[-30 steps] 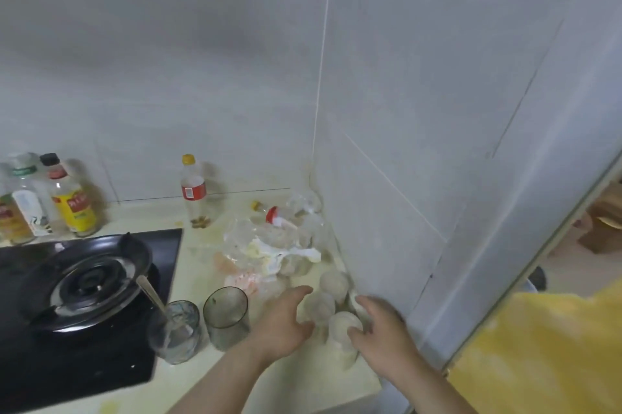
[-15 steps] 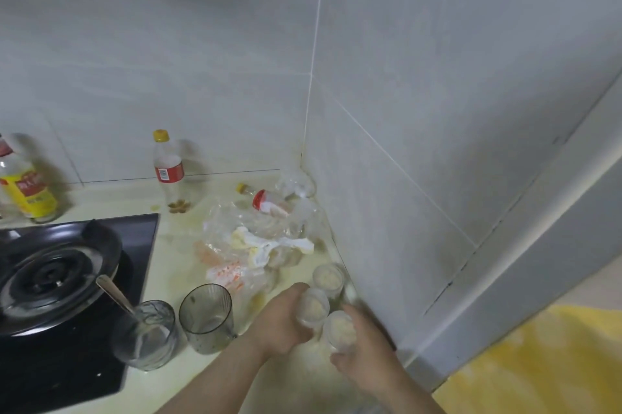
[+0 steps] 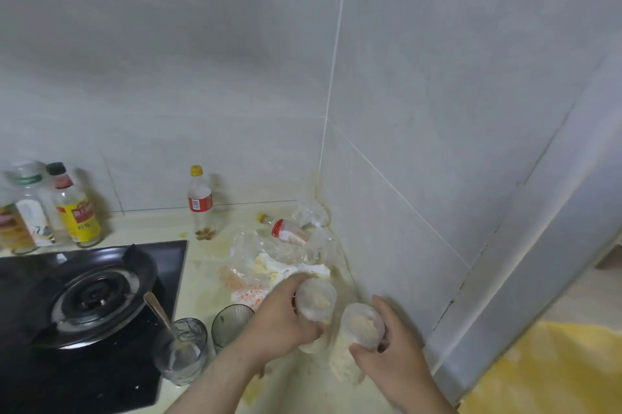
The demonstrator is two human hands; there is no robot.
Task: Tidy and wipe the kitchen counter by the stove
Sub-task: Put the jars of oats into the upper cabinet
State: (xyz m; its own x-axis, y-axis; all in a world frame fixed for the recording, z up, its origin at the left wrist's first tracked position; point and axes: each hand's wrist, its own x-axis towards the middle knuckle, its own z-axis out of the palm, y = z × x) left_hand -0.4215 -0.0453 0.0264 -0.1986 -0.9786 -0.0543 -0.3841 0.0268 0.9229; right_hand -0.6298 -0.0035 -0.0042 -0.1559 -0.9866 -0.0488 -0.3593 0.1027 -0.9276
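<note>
Stained counter (image 3: pixel 205 265) is boxed by tiled walls (image 3: pixel 420 144) and stove (image 3: pixel 94 295); litter (image 3: pixel 279 255) is heaped at the corner. Far cup (image 3: pixel 318 299) is gripped by left hand (image 3: pixel 279 322), near cup (image 3: pixel 363 324) by right hand (image 3: pixel 393 346).

Labels on the yellow-labelled bottle (image 3: pixel 79 211) and red-labelled bottle (image 3: pixel 200 203) are too blurred to read.

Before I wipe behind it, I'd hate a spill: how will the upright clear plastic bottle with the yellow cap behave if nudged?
The upright clear plastic bottle with yellow cap looks nearly empty, only brownish dregs at its base, so probably light. Tall and narrow, it may tip readily. Once down, its round body would likely roll.
</note>
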